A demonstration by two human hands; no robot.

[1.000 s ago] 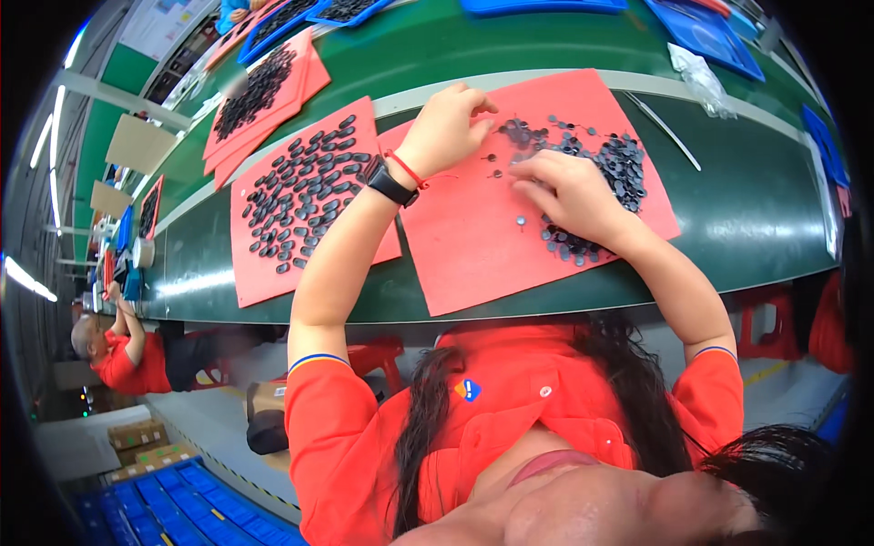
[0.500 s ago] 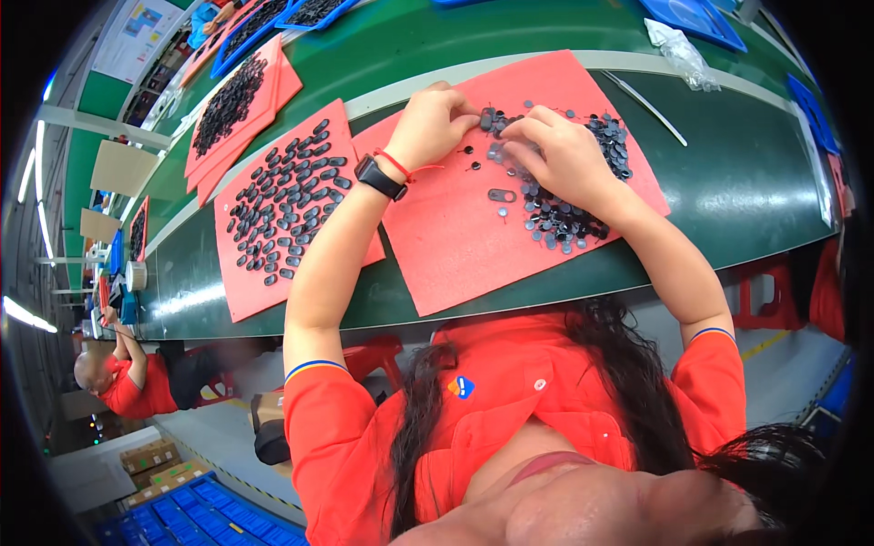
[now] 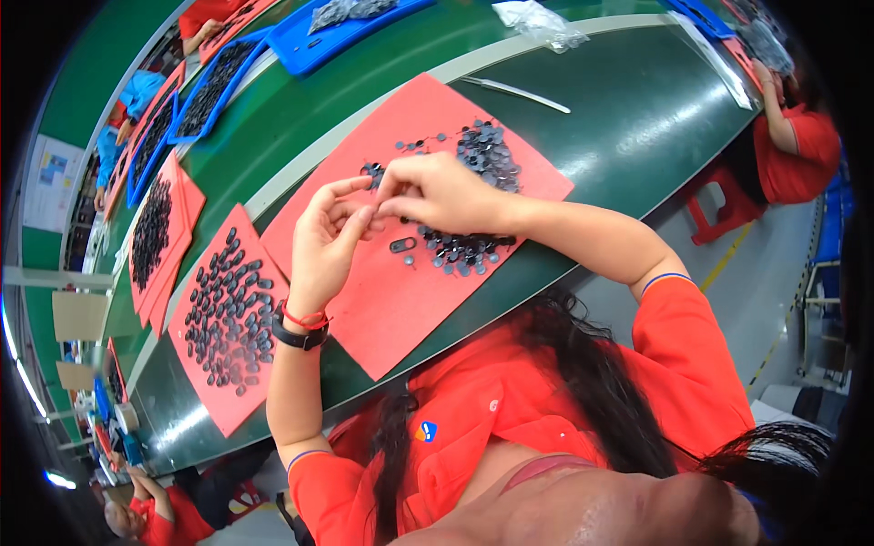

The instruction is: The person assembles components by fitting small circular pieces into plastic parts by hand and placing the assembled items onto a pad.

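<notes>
My left hand [image 3: 330, 244] and my right hand [image 3: 439, 193] meet over a pink foam mat [image 3: 364, 332], thumbs and fingers closed and fingertips together. Whatever sits between the fingertips is too small and covered to make out. Beside and beneath my right hand lie many small dark round pieces with thin stems; one grey heap [image 3: 492, 156] is beyond the wrist, a blacker heap [image 3: 460, 250] on the near side. A single black oval part [image 3: 401, 245] with holes lies below the fingertips. On the left, another pink mat [image 3: 228, 414] carries rows of black oval parts [image 3: 228, 305].
A thin pale tool [image 3: 517, 94] lies on the green table [image 3: 628, 118] past the mat. Farther off are a clear plastic bag [image 3: 542, 25], blue trays [image 3: 309, 59], and stacked pink mats [image 3: 188, 205] with black parts. Co-workers sit at right [image 3: 801, 150] and lower left [image 3: 168, 514].
My hands have come together from the scattered pieces, and my left hand has turned palm inward. The view has swung, so the mats now appear farther left and more tilted.
</notes>
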